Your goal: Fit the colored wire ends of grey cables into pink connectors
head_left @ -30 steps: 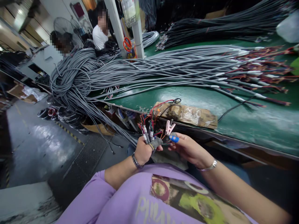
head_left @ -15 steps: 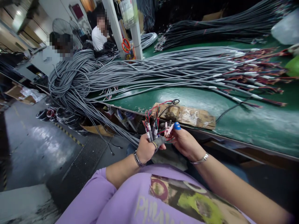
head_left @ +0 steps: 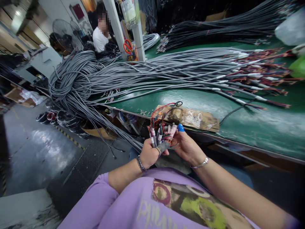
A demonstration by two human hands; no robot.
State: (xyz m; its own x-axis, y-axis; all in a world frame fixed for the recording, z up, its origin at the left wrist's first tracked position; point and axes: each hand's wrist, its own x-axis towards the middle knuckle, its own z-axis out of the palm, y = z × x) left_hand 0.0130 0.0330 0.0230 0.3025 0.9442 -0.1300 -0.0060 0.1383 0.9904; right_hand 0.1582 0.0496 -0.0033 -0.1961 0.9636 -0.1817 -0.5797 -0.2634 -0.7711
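Note:
My left hand [head_left: 150, 153] is closed around several grey cables [head_left: 154, 140], near their white-wrapped ends. Thin coloured wires [head_left: 156, 122] fan out above those ends. Grey wrapping covers my left thumb. Just to the right, my right hand [head_left: 187, 144], with a blue cover on its thumb, pinches a small pale pink piece [head_left: 172, 129] against the wires; its kind is too blurred to tell. A few loose green and red wires poke out between the two hands. Behind them, a worn board with brown tape [head_left: 190, 118] lies along the bench edge.
A large bundle of grey cables [head_left: 152, 71] stretches across the green bench [head_left: 190, 98] and hangs over its left edge. Black cables [head_left: 214, 31] lie farther back. Orange-handled scissors [head_left: 128, 46] are by a white post [head_left: 140, 41]. Another person [head_left: 100, 38] sits behind.
My right hand has shifted slightly left, and the pink piece is now tilted and closer to the cable ends. A second person at the back left has gone out of sight.

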